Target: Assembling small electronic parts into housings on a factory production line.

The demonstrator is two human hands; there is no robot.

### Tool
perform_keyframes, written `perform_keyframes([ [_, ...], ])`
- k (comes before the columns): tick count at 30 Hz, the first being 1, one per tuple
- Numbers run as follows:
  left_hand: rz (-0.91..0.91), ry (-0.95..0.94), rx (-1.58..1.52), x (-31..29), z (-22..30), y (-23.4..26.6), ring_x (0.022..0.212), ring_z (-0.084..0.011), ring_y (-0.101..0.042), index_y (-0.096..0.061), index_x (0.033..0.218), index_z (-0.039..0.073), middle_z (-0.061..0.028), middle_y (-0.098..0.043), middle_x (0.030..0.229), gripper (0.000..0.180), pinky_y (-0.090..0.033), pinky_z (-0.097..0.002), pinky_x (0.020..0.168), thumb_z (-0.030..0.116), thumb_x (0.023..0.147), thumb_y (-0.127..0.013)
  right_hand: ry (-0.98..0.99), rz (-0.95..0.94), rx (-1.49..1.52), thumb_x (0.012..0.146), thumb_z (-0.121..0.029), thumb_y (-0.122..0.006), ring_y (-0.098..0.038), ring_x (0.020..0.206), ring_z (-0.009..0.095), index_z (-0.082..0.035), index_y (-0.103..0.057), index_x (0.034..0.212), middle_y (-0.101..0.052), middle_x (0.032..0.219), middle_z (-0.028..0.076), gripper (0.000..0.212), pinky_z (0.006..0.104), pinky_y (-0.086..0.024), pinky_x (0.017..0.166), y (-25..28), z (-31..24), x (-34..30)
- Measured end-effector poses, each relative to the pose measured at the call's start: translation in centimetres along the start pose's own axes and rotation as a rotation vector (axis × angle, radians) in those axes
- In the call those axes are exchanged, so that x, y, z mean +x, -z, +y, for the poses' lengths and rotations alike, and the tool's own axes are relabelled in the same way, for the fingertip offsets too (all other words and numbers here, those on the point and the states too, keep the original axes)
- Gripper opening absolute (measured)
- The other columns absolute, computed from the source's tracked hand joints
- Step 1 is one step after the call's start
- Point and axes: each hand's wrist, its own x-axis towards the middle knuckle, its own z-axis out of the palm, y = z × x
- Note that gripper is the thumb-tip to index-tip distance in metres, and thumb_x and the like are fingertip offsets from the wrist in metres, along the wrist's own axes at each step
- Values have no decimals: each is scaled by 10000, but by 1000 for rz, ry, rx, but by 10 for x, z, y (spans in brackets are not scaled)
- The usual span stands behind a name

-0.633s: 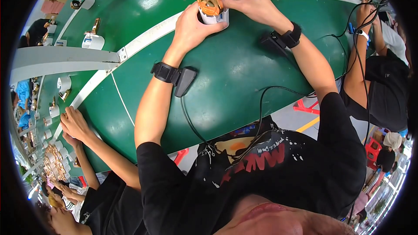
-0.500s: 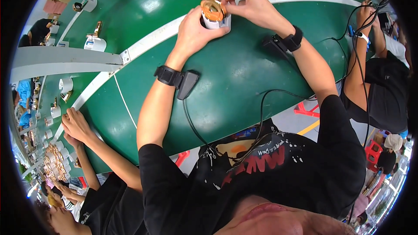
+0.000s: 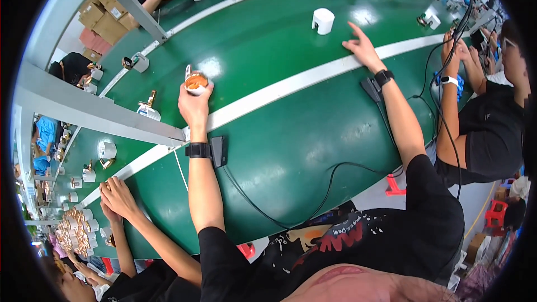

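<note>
My left hand [image 3: 194, 106] has its fingers wrapped round a short white cylindrical housing with an orange-copper round part [image 3: 196, 82] in its top. A small metal piece sticks up at its far side. This hand is over the green belt, just beyond the white rail. My right hand [image 3: 364, 50] reaches across the rail with its index finger stretched out and nothing in its grasp. To the left of those fingertips, apart from them, stands a white cylinder [image 3: 323, 21] with a notch in its lower side.
A white rail [image 3: 268, 94] divides the green belt from the green worktop [image 3: 291, 139]. Grey metal posts [image 3: 106, 100] rise at the left. More white housings with metal parts [image 3: 148, 111] sit along the belt. Black cables [image 3: 330, 190] trail across the worktop. Co-workers' hands [image 3: 120, 201] work at both sides.
My left hand has carried the housing left and over the belt. My right hand has let go of the part and swung right, fingers opening. The view has shifted, showing more of the far side.
</note>
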Motion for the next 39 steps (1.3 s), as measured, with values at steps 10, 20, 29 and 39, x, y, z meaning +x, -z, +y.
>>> perform_keyframes([
  [10,647,-215,131,-22,-10,-3,1071,-277,-581,-494,1266,42,-165,-612,1110,614,-482,-353,913,11,691,-707,559,64,-350,805,-127,-712,-550,1106,333,-178,-389,1420,-305,1466,229,696,392,-435,1026,-55,-33,37],
  [20,-86,-266,-140,-49,16,-10,587,-354,-555,-560,651,36,-173,-516,589,150,-419,-422,563,52,749,-447,194,-23,201,845,-89,-682,-613,893,190,-5,-534,963,-555,1071,117,207,308,-508,744,-56,-29,9],
  [29,-273,-362,-57,-54,12,-19,668,-373,-570,-569,678,45,-170,-571,669,145,-431,-457,603,136,745,-478,322,-507,80,788,-81,-710,-582,1008,204,39,-582,1006,-603,1128,97,280,324,-468,891,-102,-123,-126],
  [39,-359,-327,-113,-77,45,-21,793,-345,-612,-608,795,50,-126,-633,780,278,-465,-440,677,280,909,-502,480,-634,3,720,-66,-742,-509,1208,298,10,-619,1176,-552,1295,137,478,374,-366,1047,-110,-135,-156],
])
